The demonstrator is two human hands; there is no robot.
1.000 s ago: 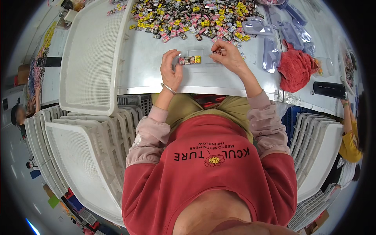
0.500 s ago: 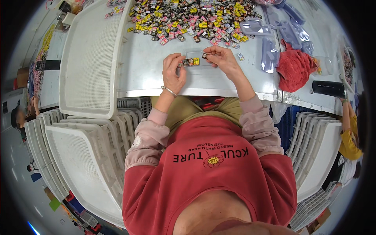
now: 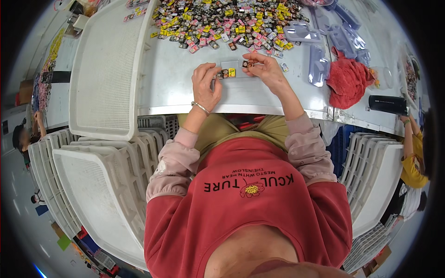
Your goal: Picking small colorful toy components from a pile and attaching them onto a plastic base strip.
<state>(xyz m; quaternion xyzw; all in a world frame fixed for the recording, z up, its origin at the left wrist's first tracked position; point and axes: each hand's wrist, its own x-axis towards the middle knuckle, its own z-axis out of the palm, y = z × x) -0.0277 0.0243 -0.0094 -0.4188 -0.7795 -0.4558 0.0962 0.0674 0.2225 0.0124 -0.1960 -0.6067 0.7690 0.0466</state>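
A shallow clear plastic tray [image 3: 228, 63] lies on the metal table, with a short row of small dark and yellow rectangular pieces [image 3: 232, 72] along its near side. At its left end, my left hand [image 3: 206, 87] is closed on the tray, fingertips by the dark pieces. Over the tray's right end, my right hand [image 3: 268, 73] pinches a small dark block [image 3: 246, 64] with a brownish picture between thumb and fingers. Beyond both hands spreads a large heap of small black, pink and yellow pieces [image 3: 227, 23].
A white mesh tray [image 3: 104, 69] stands at the left, above stacked white trays [image 3: 99, 185]. On the right lie clear plastic trays [image 3: 319, 65], a red cloth [image 3: 347, 83] and a black cylinder [image 3: 388, 104]. A co-worker in yellow [image 3: 414, 162] is at the far right.
My right hand has shifted slightly right, and more of the dark block in its fingers shows. The left hand stays at the tray's left end, its fingers slightly farther over the row.
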